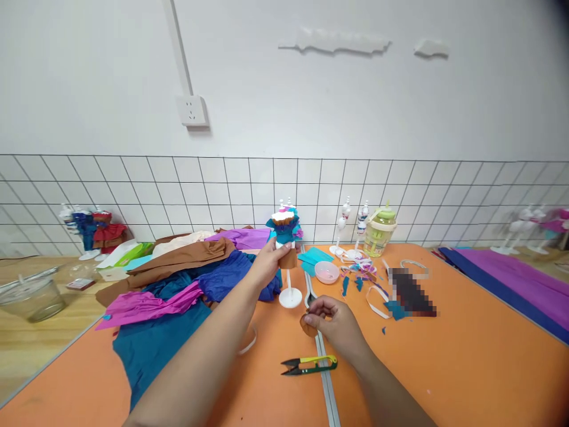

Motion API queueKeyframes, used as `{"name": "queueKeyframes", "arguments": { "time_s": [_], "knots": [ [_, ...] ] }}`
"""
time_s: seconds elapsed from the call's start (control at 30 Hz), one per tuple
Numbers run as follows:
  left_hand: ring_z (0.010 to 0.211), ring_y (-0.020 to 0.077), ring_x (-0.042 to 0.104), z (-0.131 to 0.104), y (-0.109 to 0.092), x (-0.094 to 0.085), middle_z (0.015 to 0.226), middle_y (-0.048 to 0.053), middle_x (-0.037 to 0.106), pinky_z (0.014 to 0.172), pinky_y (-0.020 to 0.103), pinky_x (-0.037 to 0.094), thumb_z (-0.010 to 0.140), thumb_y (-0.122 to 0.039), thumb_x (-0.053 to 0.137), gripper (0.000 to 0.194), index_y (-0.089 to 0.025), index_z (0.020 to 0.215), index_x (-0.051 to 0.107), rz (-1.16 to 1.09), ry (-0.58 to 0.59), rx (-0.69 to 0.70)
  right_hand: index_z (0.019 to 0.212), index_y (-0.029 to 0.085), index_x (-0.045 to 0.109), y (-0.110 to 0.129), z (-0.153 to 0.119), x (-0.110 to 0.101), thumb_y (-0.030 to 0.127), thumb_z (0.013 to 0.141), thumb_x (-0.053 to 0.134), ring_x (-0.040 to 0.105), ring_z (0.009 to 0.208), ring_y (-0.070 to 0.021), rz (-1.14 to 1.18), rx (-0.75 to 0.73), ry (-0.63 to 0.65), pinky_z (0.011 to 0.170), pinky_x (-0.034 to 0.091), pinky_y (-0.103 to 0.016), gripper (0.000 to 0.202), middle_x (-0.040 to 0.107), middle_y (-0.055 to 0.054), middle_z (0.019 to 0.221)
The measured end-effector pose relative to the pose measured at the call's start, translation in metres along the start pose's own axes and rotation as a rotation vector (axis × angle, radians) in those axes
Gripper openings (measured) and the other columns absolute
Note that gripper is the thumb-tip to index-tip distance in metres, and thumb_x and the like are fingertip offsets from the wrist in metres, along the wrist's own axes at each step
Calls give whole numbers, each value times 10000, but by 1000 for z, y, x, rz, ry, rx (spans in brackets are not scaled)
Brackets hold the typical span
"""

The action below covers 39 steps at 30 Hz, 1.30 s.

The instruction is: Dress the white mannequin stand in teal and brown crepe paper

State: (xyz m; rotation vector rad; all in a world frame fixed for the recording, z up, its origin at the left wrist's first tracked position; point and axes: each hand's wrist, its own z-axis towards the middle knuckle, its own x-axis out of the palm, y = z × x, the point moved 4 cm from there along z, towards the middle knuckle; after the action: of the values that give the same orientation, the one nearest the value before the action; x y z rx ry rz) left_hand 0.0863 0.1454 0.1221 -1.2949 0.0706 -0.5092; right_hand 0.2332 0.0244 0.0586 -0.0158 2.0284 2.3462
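My left hand (270, 261) is closed round the waist of a small dress-form figure (285, 232), which wears a teal ruffled top and a brown lower piece. Its round white base (290, 298) stands upright over the orange table. Lower and to the right, my right hand (331, 320) pinches a small piece of brown paper (308, 325) between thumb and fingers. Yellow and green thread snips (309, 365) lie on the table in front of both hands, blades pointing left.
Crumpled coloured paper (164, 332) covers the left side. A pink dish (326, 272), scraps (359, 283), white stands (341, 225) and a green bottle (380, 231) are behind on the right. Purple and blue sheets (511, 284) lie at far right. A glass bowl (33, 299) sits at far left.
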Motion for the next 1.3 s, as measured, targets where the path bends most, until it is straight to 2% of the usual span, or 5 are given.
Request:
{"name": "queueKeyframes", "arguments": {
  "time_s": [0.17,0.3,0.67,1.07,1.3],
  "knots": [
    [947,219,624,-53,-37,5,990,72,670,817,324,453,786,-339,712,301,-182,1016,600,-153,113,-190,656,191,619,49,15,26,296,624,778,541,603,-136,-64,-52,101,566,414,-259,192,640,6,639],
    [989,214,603,-69,-47,-6,985,44,651,859,324,428,776,-305,705,321,-214,1061,588,-257,119,-212,656,190,600,75,31,52,339,648,778,536,607,-133,-88,-85,126,571,408,-261,232,631,8,643],
    [957,207,575,-64,-36,-9,959,49,626,852,314,380,627,-217,795,447,-188,1020,584,-307,207,-258,706,241,277,56,51,62,303,628,812,385,490,-77,101,-4,133,488,275,-199,544,463,117,500],
    [935,210,605,-63,-38,-4,909,48,644,876,337,405,690,-283,794,382,-183,1001,596,-304,153,-222,690,243,271,46,60,52,444,632,808,161,442,-51,126,46,89,409,110,-212,576,271,126,523],
    [863,172,598,-61,-35,-6,899,29,624,788,287,430,725,-325,779,380,-185,1012,574,-369,95,-204,706,228,348,49,58,53,406,646,826,216,445,-47,247,30,117,406,153,-193,514,366,114,543]
  ]
}}
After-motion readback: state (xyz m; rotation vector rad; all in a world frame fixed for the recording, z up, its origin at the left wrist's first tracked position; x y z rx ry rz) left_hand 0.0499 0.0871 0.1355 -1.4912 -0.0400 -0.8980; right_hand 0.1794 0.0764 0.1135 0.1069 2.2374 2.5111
